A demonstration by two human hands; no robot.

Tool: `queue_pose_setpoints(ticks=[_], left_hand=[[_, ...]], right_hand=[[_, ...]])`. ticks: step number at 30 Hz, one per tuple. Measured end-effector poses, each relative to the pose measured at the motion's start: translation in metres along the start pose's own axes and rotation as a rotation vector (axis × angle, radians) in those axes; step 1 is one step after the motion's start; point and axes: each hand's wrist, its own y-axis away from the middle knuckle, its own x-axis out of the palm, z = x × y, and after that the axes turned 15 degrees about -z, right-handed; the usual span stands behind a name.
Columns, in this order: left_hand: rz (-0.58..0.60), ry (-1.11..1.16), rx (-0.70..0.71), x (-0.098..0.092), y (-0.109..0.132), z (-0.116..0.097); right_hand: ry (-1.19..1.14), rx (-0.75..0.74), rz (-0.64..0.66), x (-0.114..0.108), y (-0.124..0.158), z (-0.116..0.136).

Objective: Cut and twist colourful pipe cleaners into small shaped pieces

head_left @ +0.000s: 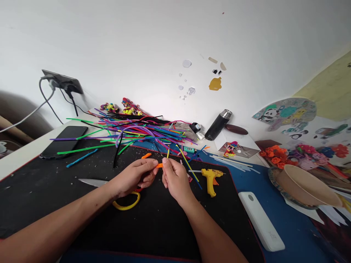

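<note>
**A:** What do the hands hold?

**B:** The left hand and the right hand pinch a short orange pipe cleaner between their fingertips, over a black mat.

**A:** Any containers?

**B:** Far right of the right hand, a tan bowl sits tilted; its inside is hidden. Beyond the hands, a dark flask leans by the white wall.

**A:** And the surface?

**B:** Coloured pipe cleaners are heaped beyond the hands. A yellow glue gun lies just right. The white power bank has a mark too small to read.
</note>
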Motion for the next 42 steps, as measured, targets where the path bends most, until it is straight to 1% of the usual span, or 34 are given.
queue_pose_setpoints(ticks=[6,10,15,19,22,25,27,30,33,35,38,42], left_hand=[[0.004,0.081,-0.047,0.0012,0.0008,-0.002],[0.014,0.117,-0.063,0.0001,-0.0009,-0.0009],[0.028,0.11,-0.03,-0.0012,-0.001,0.0007],[-0.007,0.103,0.013,-0.0016,-0.0011,0.0013],[-0.014,0.097,0.012,-0.0015,-0.0022,0.002],[-0.019,0.088,0.012,-0.0003,-0.0029,0.0027],[-0.021,0.058,0.044,0.0011,-0.0021,0.0024],[-0.023,-0.076,0.168,0.0029,0.0012,0.0008],[-0.066,-0.266,0.309,0.0029,0.0052,-0.0002],[-0.108,-0.365,0.376,0.0021,0.0066,0.0002],[-0.123,-0.418,0.417,0.0005,0.0063,0.0015],[-0.109,-0.359,0.385,0.0001,0.0052,0.0019]], right_hand=[[0.062,-0.015,-0.006,0.0005,0.0019,0.0002],[0.137,-0.055,-0.01,0.0002,0.0021,0.0024],[0.192,-0.094,-0.009,-0.0006,0.0027,0.0027],[0.194,-0.093,0.01,-0.0003,0.0047,0.0018],[0.18,-0.087,0.013,-0.0001,0.0054,0.0008],[0.121,-0.051,-0.001,0.0005,0.0043,0.0017],[0.059,-0.014,-0.004,0.0011,0.0027,0.0035],[-0.011,0.036,-0.011,0.002,0.0003,0.0064],[-0.046,0.066,-0.025,0.0026,-0.0006,0.0073],[-0.047,0.065,-0.017,0.0028,-0.0001,0.0068],[-0.037,0.052,-0.004,0.003,0.0015,0.0052],[-0.032,0.043,0.008,0.0029,0.0026,0.0018]])
